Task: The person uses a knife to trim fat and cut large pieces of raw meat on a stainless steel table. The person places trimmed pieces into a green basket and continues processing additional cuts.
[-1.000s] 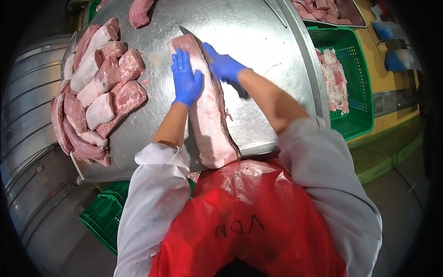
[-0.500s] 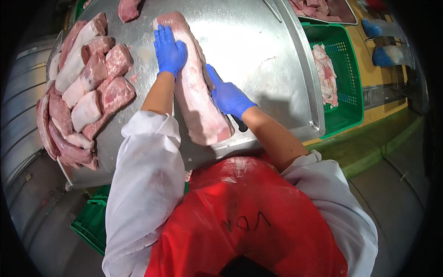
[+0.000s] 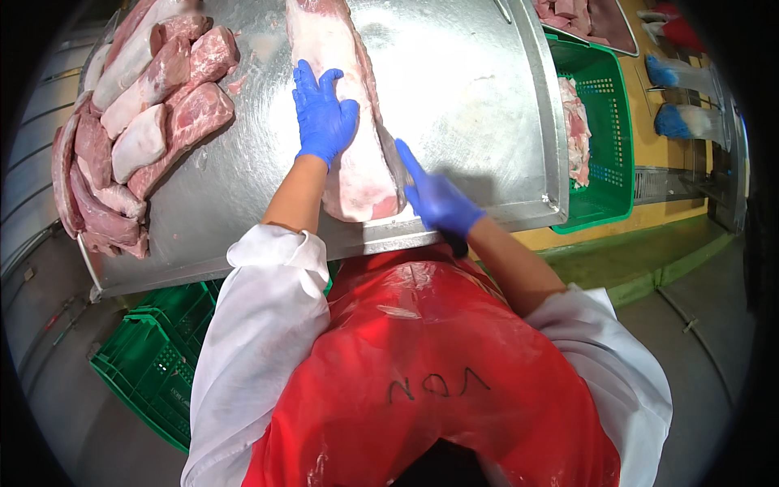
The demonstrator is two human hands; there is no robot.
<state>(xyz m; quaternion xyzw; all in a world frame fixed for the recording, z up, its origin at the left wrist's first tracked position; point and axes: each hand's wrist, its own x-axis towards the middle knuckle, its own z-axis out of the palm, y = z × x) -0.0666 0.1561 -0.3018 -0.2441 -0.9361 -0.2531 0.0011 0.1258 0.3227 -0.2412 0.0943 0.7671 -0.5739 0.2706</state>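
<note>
A long pale slab of meat, looking like a pork loin, lies lengthwise on the metal table with its near end close to the table's front edge. My left hand, in a blue glove, rests flat on its upper surface with fingers spread. Along the loin's right side runs the blade of a knife. My right hand, also gloved in blue and slightly blurred, is closed round the dark handle, its index finger stretched along the blade. The glove hides most of the handle.
Several cut meat pieces are piled on the table's left. A green crate holding trimmings stands beyond the raised right rim. A tray of meat is at far right. More green crates sit below left.
My right hand and the knife have shifted toward me and slightly right along the loin's side. My left hand now lies nearer the loin's near end. The view has also shifted.
</note>
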